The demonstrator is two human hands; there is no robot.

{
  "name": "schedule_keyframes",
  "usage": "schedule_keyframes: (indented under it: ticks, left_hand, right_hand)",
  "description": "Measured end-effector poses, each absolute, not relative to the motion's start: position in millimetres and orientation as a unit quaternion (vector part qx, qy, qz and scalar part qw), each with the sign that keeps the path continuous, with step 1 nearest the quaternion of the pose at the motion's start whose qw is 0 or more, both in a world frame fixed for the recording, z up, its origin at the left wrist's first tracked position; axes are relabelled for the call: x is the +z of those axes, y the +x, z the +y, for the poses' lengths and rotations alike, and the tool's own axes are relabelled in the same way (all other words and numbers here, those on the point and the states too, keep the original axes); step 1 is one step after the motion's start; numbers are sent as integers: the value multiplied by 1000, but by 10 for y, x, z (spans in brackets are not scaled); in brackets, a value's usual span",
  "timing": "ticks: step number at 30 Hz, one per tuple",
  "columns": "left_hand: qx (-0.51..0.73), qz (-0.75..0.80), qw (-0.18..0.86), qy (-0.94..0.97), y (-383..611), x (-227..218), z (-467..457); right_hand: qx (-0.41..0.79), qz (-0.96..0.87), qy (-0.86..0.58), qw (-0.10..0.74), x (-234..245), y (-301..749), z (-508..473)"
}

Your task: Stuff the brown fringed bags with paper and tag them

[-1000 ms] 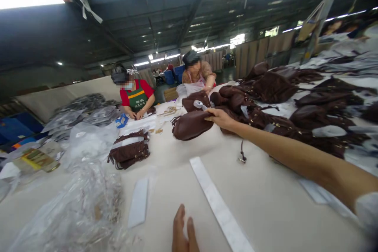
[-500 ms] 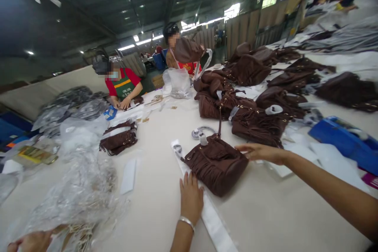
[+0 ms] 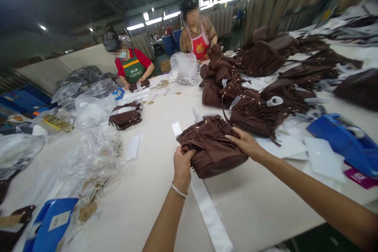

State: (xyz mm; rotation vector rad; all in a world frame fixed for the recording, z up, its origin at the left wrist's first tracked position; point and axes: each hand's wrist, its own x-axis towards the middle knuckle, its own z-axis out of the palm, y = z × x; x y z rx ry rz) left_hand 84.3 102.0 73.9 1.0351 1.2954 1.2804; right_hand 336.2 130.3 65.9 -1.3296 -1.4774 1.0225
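A brown fringed bag [image 3: 210,146] lies on the pale table [image 3: 265,201] straight ahead of me, over a long white strip [image 3: 211,216]. My left hand [image 3: 182,162], with a bracelet at the wrist, is closed on the bag's near left edge. My right hand [image 3: 245,144] rests on the bag's right side with its fingers curled over the fringe.
A heap of brown bags [image 3: 260,86] covers the table's right side. Another brown bag [image 3: 125,117] lies at left by clear plastic bags [image 3: 91,157]. Blue items [image 3: 345,141] sit at right. Two people [image 3: 131,67] work across the table.
My left hand moved up from the strip and took hold of the bag's edge. My right hand came onto the bag. The view tilted down.
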Motion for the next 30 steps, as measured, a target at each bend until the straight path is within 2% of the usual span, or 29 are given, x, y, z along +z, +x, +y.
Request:
schedule_keyframes:
  ticks: [3,6,10,13,15,21,25,27,30]
  left_hand:
    - [552,528,463,450,666,978,585]
    - [544,574,410,455,487,970,135]
    - [516,655,377,403,260,451,-291]
    - [487,693,424,319,124,27,-405]
    - [494,689,456,270,63,-99,-411]
    - [434,631,601,228,-44,96,-301]
    - [439,575,649,234,-121,159,-235]
    - [433,576,650,240,-157,145,-202]
    - [442,615,613,225,-193,113,-108]
  right_hand:
    - [444,-577,-521,445,701,3208,925]
    - [482,-581,-507,417,520,2982,590]
    - [452,-639,-533,322,55,2757,304]
    - [416,-662,-570,252,-212,2699,245]
    - [418,-661,-573,244,-270,2687,261]
    - [461,-658,-525,280,-143,2696,342]
    - [463,-693,-527,165,-76,2888,474]
    - [413,-715,-550,122,34,2944,623]
    - [295,-774,-543,139,281,2778,930]
